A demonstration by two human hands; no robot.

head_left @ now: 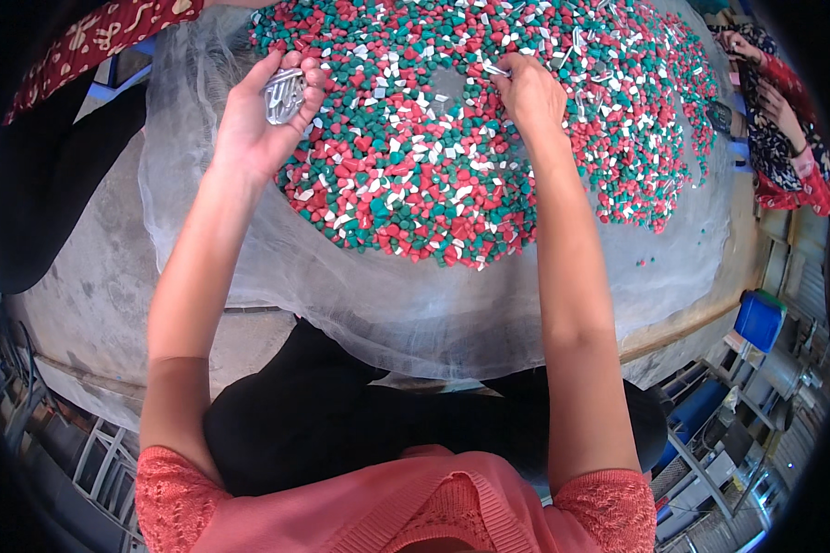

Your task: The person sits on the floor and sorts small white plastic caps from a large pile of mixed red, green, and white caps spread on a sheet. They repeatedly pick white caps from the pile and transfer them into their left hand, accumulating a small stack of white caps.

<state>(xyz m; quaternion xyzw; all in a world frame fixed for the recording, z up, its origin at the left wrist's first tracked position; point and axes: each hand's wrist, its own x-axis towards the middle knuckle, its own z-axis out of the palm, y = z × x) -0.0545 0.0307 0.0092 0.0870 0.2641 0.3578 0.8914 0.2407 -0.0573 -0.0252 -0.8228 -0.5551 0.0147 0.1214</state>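
A wide spread of small red, green and white pieces (pixel 415 175) lies in front of me on a thin translucent mesh sheet (pixel 387 309). At the left edge of the spread my left hand (pixel 249 129) is palm up, its fingers curled around several slim silver pieces (pixel 285 98). My right hand (pixel 537 100) reaches over the spread, thumb and fingers pinched on one slim silver piece (pixel 496 70). More silver slivers (pixel 576 41) are scattered among the coloured pieces beyond the right hand. I cannot make out the exact kind of these small things.
At the right edge, another person's hands (pixel 779 109) rest over a dark patterned cloth. A second person's dark-clothed leg (pixel 55 198) is at the left. A blue container (pixel 760 320) stands at the right, and metal frames (pixel 106 465) at the lower left.
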